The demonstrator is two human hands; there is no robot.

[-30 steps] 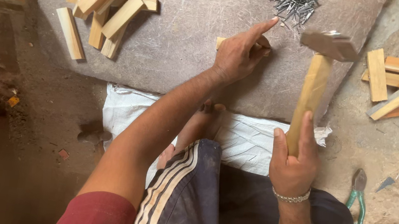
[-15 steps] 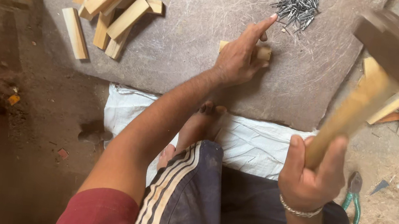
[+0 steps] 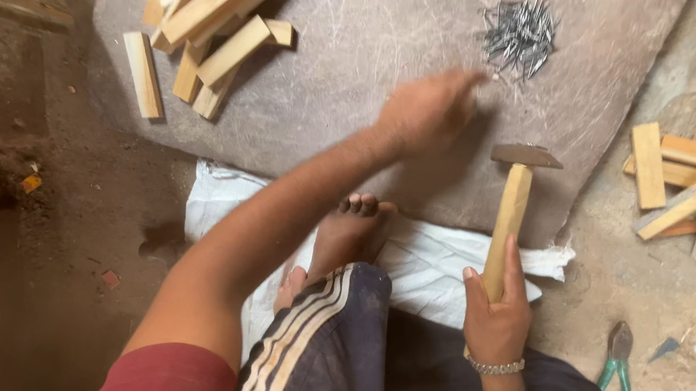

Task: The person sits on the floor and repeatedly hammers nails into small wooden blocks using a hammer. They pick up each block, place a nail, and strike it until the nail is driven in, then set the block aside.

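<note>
My right hand (image 3: 496, 312) grips the lower end of a wooden hammer handle. The hammer (image 3: 511, 206) stands upright, its dark metal head resting low over the grey stone slab (image 3: 360, 36). My left hand (image 3: 428, 107) is blurred with motion above the slab and stretches toward a pile of small dark nails (image 3: 520, 33) at the slab's far side. Its fingertips are close to the pile; whether they pinch anything is unclear. The small wooden block seen earlier under this hand is hidden.
A heap of cut wooden blocks (image 3: 210, 16) lies at the slab's far left, and more blocks (image 3: 691, 178) lie on the ground at the right. Green-handled pliers (image 3: 617, 365) rest on the dirt near my right knee. A white sack (image 3: 437, 266) lies under my bare foot (image 3: 353, 227).
The hammer swung up to the right, then came down over the slab. My left hand left the spot where it steadied the block and moved up-right toward the nails.
</note>
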